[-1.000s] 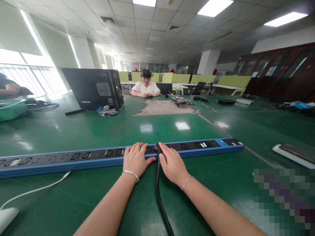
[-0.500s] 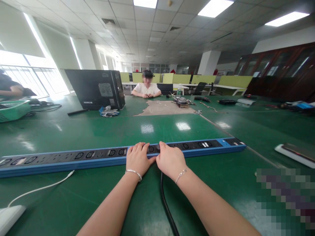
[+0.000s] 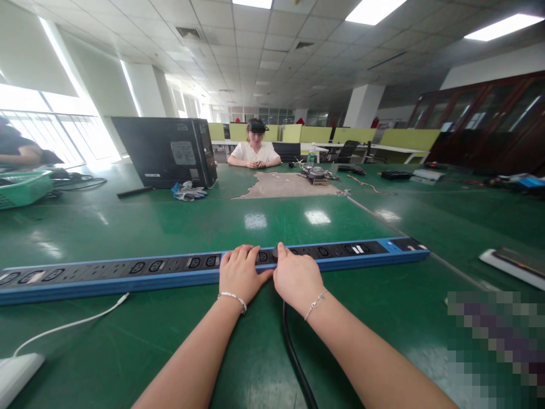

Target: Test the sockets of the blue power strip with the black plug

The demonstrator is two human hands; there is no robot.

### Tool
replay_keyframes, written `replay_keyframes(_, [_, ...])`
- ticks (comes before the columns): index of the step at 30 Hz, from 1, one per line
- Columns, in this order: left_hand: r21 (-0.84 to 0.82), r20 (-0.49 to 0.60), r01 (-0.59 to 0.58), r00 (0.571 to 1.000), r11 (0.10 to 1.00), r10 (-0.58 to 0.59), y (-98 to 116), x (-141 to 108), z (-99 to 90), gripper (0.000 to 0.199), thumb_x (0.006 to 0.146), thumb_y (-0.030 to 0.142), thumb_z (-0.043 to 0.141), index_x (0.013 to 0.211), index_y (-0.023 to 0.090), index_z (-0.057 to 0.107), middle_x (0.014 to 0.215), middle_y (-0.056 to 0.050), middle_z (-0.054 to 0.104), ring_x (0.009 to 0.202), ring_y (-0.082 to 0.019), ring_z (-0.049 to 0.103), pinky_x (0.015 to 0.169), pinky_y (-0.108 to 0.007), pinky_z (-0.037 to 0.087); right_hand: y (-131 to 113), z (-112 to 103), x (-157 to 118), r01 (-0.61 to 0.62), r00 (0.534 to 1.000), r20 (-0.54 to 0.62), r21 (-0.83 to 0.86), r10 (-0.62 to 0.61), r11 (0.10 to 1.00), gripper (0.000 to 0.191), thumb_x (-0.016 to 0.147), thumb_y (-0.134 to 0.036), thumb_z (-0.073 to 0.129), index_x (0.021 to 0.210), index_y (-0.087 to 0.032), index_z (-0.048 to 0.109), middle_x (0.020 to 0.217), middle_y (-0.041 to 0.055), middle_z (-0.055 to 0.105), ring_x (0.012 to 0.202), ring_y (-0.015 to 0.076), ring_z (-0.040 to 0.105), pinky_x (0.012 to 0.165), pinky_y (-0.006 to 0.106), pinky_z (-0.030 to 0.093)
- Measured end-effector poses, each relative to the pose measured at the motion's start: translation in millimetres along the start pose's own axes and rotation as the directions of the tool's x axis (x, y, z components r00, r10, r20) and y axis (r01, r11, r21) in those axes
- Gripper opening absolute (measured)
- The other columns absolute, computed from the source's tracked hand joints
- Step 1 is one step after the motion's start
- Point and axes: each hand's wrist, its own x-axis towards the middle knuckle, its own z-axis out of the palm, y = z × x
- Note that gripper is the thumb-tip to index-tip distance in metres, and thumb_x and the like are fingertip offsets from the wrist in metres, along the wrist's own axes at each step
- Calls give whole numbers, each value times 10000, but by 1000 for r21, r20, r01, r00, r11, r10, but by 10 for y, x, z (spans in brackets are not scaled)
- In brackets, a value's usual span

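Observation:
A long blue power strip (image 3: 170, 278) with a black row of sockets lies across the table in front of me. My left hand (image 3: 240, 271) is wrapped over its middle, fingers on the far edge and thumb along the near side. Just to the right, my right hand (image 3: 298, 279) is closed around a black plug (image 3: 275, 254) at one of the sockets. Most of the plug is hidden, so how deep it sits cannot be seen. From under the right hand a thick black cable (image 3: 293, 349) runs down toward me.
A black computer case (image 3: 164, 150) stands at the back left, with gloves (image 3: 188, 191) before it. At far left is a green basket (image 3: 28, 189). Another person (image 3: 255, 152) sits across the green table (image 3: 191, 221). A white cable (image 3: 72, 326) lies near left.
Both hands keep their places on the strip and plug. The black cable below my right hand has shifted slightly to the right, and the whole view has moved a little.

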Motion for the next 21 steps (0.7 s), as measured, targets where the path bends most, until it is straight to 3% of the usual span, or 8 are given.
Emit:
replay_keyframes(9, [3, -34, -14, 999, 1000, 14, -6, -6, 12, 527, 755, 517, 574, 1205, 243, 562, 1232, -72, 605, 1158, -261, 510, 989, -415, 324, 11, 6, -1, -2, 1000, -30, 15, 2, 1000, 565, 841, -175, 413, 1382, -11, 392, 1082, 214, 647, 867, 234, 656, 734, 337, 456])
replay_keyframes(21, [11, -76, -18, 997, 1000, 19, 11, -10, 9, 470, 779, 487, 555, 1168, 225, 578, 1198, -65, 626, 1126, -247, 534, 966, -418, 335, -56, -48, 0, -5, 1000, 17, -40, 6, 999, 536, 843, -103, 377, 1355, 58, 393, 1000, 247, 655, 868, 223, 655, 722, 319, 470])
